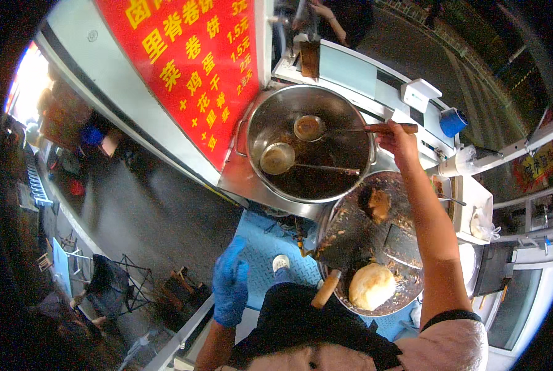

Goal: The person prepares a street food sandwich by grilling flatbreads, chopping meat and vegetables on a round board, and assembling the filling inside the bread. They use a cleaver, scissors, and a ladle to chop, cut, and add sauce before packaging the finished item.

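Observation:
My bare right hand (397,141) grips the wooden handle of a ladle (309,128). The ladle's round bowl is in a large steel pot (252,113) of dark liquid. A second ladle or strainer (277,158) lies in the pot, its handle towards the right rim. In a blue glove, my left hand (231,285) hangs left of my dark apron (290,320), apart from the pot, with nothing visible in it. Below my right forearm is a round griddle (346,232). It bears a pale golden flatbread (373,286), a brown piece of food (379,205), scattered scraps and a wooden-handled tool (326,289).
A red sign (188,60) bearing writing stands left of the pot. Along the window ledge are a white box (418,95), a blue container (453,121) and a white tray (478,199). People are partly visible at the top and lower left. The blue floor plate (262,236) is textured.

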Motion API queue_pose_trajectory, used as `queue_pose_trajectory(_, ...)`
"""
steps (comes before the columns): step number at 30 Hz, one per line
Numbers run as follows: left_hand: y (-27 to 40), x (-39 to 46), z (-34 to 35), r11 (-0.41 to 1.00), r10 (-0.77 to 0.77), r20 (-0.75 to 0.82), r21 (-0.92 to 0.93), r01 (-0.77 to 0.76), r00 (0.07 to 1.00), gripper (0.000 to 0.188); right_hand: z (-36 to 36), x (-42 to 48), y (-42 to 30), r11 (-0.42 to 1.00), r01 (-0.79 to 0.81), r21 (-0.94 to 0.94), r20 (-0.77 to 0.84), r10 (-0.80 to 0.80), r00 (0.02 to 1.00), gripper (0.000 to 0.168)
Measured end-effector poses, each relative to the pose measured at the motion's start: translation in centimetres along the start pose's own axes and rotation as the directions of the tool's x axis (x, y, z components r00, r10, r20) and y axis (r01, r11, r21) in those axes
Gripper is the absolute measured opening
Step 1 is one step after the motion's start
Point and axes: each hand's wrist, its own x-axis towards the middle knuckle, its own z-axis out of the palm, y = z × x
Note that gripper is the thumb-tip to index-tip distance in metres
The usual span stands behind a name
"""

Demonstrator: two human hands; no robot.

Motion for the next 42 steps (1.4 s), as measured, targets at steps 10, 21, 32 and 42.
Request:
queue_pose_trajectory(10, 14.6, -5.2, 16.0, 0.764, 0.489, 0.484, 0.164, -0.624, 0.726, 0.085, -13.6, -9.8, -11.0, 0.980, 0.184, -0.079, -0.007, -0.186, 0.983, 0.039)
queue_pose_trajectory(21, 13.8, -10.1, 20.7, 0.811, 0.443, 0.144, 0.355, -0.464, 0.885, 0.070, -29.1, -22.9, -15.6, 0.959, 0.230, -0.169, 0.011, -0.231, 0.973, 0.036)
queue_pose_trajectory(32, 12.7, -9.6, 18.3, 0.969, 0.194, 0.223, -0.194, -0.152, 0.955, 0.056, -30.9, -28.9, -11.8, 0.950, 0.237, -0.202, 0.155, -0.208, 0.966, 0.038)
queue_pose_trajectory(42, 13.0, -9.8, 18.4, 0.981, 0.192, 0.209, -0.057, -0.184, 0.959, 0.058, -26.9, -33.3, -14.4, 0.790, 0.509, -0.342, 0.367, -0.386, 0.846, 0.024)
